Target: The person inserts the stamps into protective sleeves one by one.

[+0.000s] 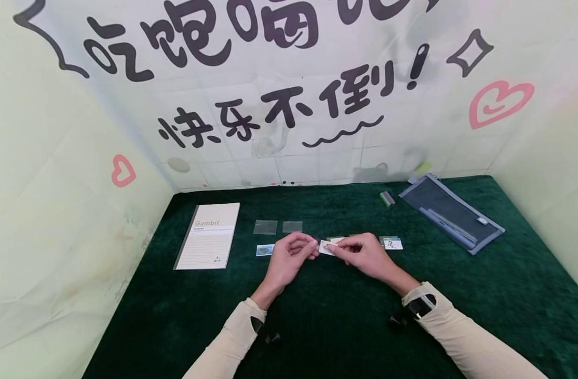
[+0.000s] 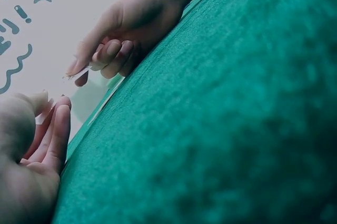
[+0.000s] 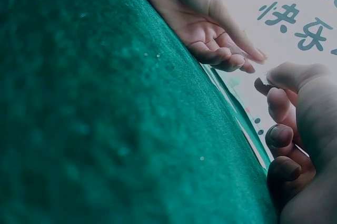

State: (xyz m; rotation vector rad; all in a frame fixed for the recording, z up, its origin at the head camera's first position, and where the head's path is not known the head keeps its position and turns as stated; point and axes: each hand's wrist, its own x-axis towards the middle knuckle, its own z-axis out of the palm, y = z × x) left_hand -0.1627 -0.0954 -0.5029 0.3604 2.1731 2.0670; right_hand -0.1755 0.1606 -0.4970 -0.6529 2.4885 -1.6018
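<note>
My right hand (image 1: 365, 253) pinches a small stamp-sized printed card (image 1: 327, 248) between thumb and fingers, its pale face towards the head camera. Just left of the card is my left hand (image 1: 289, 255), thumb and fingertips close together. Between them a small pale, see-through piece (image 2: 41, 116) shows in the left wrist view, looking like a clear plastic sleeve. Both hands are above the green cloth. Beside the left hand lies a blue picture card (image 1: 264, 250). Right of the right hand is another small card (image 1: 392, 243); more are partly hidden behind that hand.
Two clear plastic sleeves (image 1: 265, 227) lie beyond the left hand. A notebook (image 1: 208, 237) is at the left on the green cloth (image 1: 336, 326). At the back right are a blue mesh zip pouch (image 1: 452, 213) and a small eraser-like block (image 1: 387, 198).
</note>
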